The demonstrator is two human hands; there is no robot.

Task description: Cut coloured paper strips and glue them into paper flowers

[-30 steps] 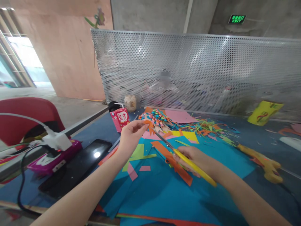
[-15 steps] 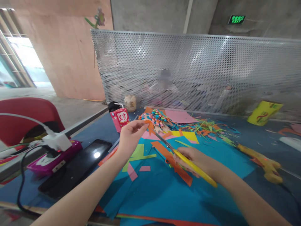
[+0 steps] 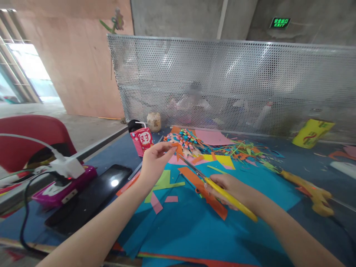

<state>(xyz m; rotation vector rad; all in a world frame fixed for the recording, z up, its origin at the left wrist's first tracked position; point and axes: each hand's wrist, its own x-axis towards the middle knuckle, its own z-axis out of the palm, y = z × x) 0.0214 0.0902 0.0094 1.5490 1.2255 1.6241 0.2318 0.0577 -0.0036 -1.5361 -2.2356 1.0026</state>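
Between the thumb and fingers of my left hand point(image 3: 157, 159) is a small piece of orange paper point(image 3: 179, 149), pinched at its left edge. My right hand point(image 3: 230, 187) grips yellow-handled scissors point(image 3: 232, 198), whose blades point up and left to the lower edge of that paper. Whether the blades are parted there is too small to tell. Beneath the scissors an orange paper strip point(image 3: 218, 209) lies on a large blue sheet point(image 3: 194, 237). Left of it are green paper strips point(image 3: 164, 180) and pink scraps point(image 3: 156, 204).
Behind my hands lie a pile of colourful paper curls point(image 3: 186, 139) and thin cuttings point(image 3: 244, 148). A drink carton point(image 3: 141, 141), phone point(image 3: 89, 196) and purple power strip point(image 3: 66, 191) are left. A yellow glue gun point(image 3: 311, 189) and yellow can point(image 3: 313, 133) are right. A perforated metal screen point(image 3: 208, 74) stands behind.
The orange paper has turned slightly in my left fingers and reaches a little further right. The scissors have shifted very slightly left. All else looks the same.
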